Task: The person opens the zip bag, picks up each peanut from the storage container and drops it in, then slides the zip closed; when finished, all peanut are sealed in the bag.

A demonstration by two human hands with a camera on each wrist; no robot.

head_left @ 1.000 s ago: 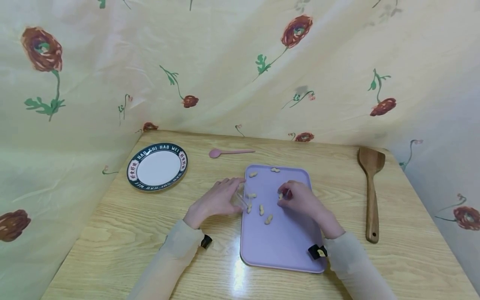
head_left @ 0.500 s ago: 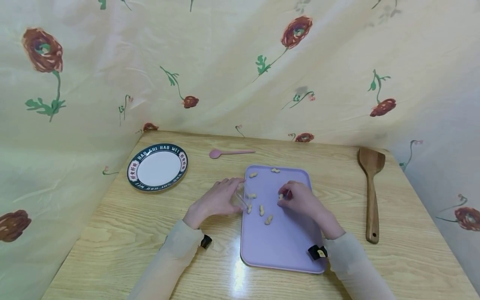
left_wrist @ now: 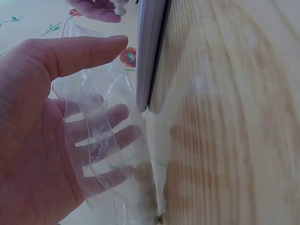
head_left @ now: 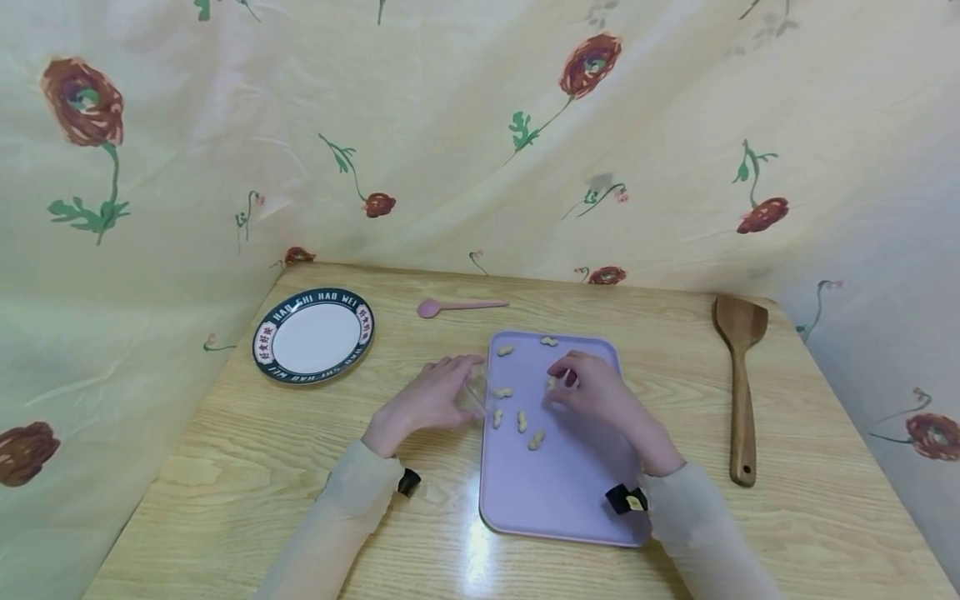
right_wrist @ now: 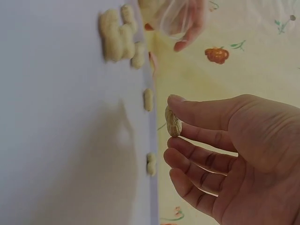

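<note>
Lifted slightly off the tray (head_left: 558, 492), the right hand (head_left: 592, 392) now pinches one peanut (right_wrist: 173, 122) between thumb and forefinger; the left hand (head_left: 431, 400) holds a clear plastic bag (left_wrist: 101, 140) at the tray's left edge. A loose pinch could drop it short of the bag.

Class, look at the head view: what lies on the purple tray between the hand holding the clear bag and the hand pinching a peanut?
In the head view, loose peanuts on the purple tray.

We see a lilac tray (head_left: 570, 492); tan peanuts (head_left: 519, 421); at ten o'clock, a white plate (head_left: 314, 335) with dark lettered rim; a cream, red-flowered cloth (head_left: 450, 142).
</note>
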